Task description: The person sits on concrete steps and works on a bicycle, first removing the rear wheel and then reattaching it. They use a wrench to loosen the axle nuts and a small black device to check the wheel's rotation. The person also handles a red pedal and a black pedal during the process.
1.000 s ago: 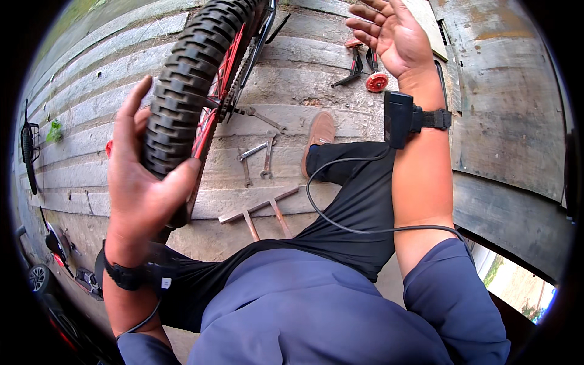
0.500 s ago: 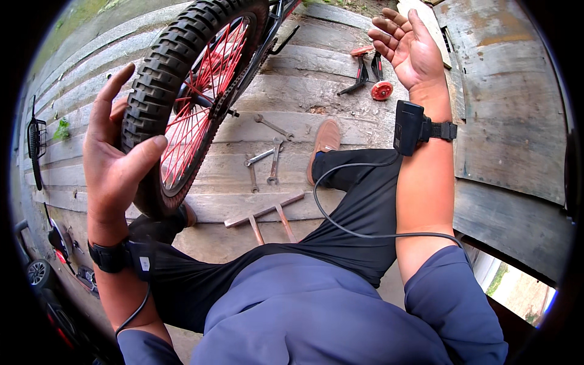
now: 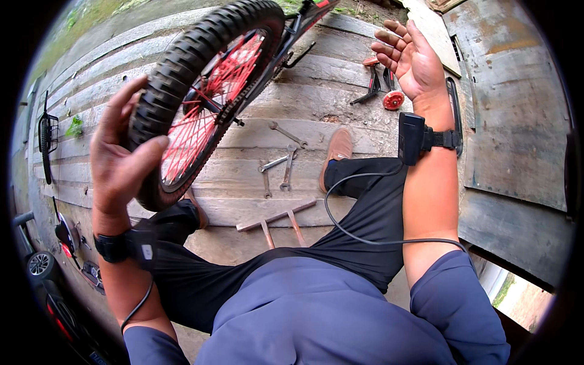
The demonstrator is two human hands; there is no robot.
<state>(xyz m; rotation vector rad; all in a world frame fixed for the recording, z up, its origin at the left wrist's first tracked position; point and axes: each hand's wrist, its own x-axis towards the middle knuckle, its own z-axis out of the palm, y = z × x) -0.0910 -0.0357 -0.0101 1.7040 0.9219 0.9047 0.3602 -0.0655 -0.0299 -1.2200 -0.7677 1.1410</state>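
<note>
A bicycle wheel with a black knobbly tyre point(image 3: 173, 79) and red spokes rises at the left, joined to a dark bicycle frame point(image 3: 298, 27) at the top. My left hand point(image 3: 121, 155) is wrapped round the tyre's near left side, thumb across the front and fingers behind. A chain runs beside the hub. Raised at the upper right, my right hand point(image 3: 415, 64) is palm up with fingers loosely spread, holding nothing. Near it on the boards lie dark brackets and a small red wheel point(image 3: 393, 100). Several wrenches point(image 3: 287, 167) rest on the boards between my feet.
Weathered wooden boards point(image 3: 243, 164) cover the ground. A wooden frame with two legs point(image 3: 277, 214) lies before my lap. Metal panels point(image 3: 511, 103) stand along the right. A black cable point(image 3: 365, 240) crosses my thigh to the right wrist device. Parked vehicles point(image 3: 41, 264) show at far left.
The whole view has shifted a little, so the ground things appear farther right. My left hand stays on the tyre, and my right hand stays raised and open.
</note>
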